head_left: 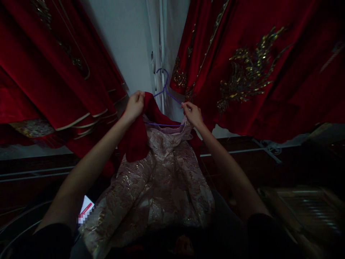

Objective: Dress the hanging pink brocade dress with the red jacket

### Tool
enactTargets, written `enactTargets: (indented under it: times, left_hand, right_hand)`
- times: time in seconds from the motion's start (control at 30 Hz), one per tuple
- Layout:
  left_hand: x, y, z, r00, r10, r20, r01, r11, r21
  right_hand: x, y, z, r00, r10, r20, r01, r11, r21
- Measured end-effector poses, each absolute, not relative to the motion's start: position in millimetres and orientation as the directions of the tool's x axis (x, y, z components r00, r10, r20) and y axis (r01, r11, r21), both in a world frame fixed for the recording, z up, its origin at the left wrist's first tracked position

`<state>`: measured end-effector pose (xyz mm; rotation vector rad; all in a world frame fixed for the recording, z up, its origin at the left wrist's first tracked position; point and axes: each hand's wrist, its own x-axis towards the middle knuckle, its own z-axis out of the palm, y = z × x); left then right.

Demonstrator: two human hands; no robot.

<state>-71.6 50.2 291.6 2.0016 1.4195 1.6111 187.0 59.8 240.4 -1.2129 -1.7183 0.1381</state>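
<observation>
Pink-gold brocade dress point(167, 172) sits centre, neckline up toward the wall point(121, 39), skirt spread down over the person's lap. Purple hanger point(165, 87) is in at the neck: lower bar crosses the neckline opening, hook sticks up free of the cloth. Can't tell if the hook is on anything; it overlaps pale straps point(162, 36) behind.

Left hand point(134, 106): fingers together, clamped on red cloth point(136, 144) by the hanger's left arm. That cloth drapes over the dress's left-of-view side and shows again behind the neck; can't tell if it is a separate garment. Right hand point(193, 113): thumb and fingers pinched on the hanger's right arm, just above the dress's shoulder edge; whether fabric is caught in too, can't tell.

Progress, as judged: hanger inserted, done. Shoulders look only partly settled; red cloth is lifted and uneven on one side, and neither hand has let go. Looks more than halfway.

Around: red gown point(61, 68) hanging left, gold-embroidered red gown point(269, 97) right, white rack foot point(269, 151) below it, bamboo seat point(304, 212) lower right, dim.
</observation>
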Motion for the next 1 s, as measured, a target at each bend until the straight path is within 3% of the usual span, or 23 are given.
enactTargets:
  times: [0.1, 0.2, 0.27, 0.33, 0.43, 0.57, 0.67, 0.8, 1.0]
  left_hand:
    - [-38, 37, 268, 0.075, 0.717, 0.693, 0.526, -0.619, 0.584]
    - [-39, 41, 251, 0.15, 0.744, 0.651, 0.563, -0.605, 0.563]
    - [-55, 49, 248, 0.16, 0.775, 0.611, 0.62, -0.561, 0.548]
    - [-75, 54, 249, 0.196, 0.8, 0.567, 0.69, -0.523, 0.501]
    - [-98, 54, 257, 0.271, 0.793, 0.546, 0.782, -0.511, 0.355]
    - [-105, 63, 263, 0.375, 0.712, 0.594, 0.805, -0.568, 0.172]
    - [-101, 87, 257, 0.38, 0.764, 0.522, 0.805, -0.55, 0.219]
    - [-95, 109, 245, 0.325, 0.82, 0.472, 0.826, -0.489, 0.281]
    - [-93, 96, 236, 0.262, 0.766, 0.587, 0.835, -0.484, 0.26]
  right_hand:
    - [192, 62, 241, -0.014, 0.754, 0.657, 0.633, 0.515, -0.577]
    - [202, 76, 245, -0.021, 0.808, 0.589, 0.631, 0.468, -0.619]
    - [208, 92, 252, -0.081, 0.91, 0.408, 0.63, 0.364, -0.686]
    - [211, 111, 261, -0.205, 0.972, 0.113, 0.608, 0.217, -0.764]
    - [205, 136, 273, -0.36, 0.911, -0.199, 0.539, 0.029, -0.842]
    - [178, 145, 272, -0.416, 0.877, -0.242, 0.477, -0.017, -0.879]
    - [161, 135, 266, -0.424, 0.857, -0.293, 0.508, -0.043, -0.86]
    - [162, 123, 267, -0.375, 0.892, -0.252, 0.567, 0.006, -0.824]
    - [164, 138, 268, -0.402, 0.886, -0.23, 0.743, 0.169, -0.647]
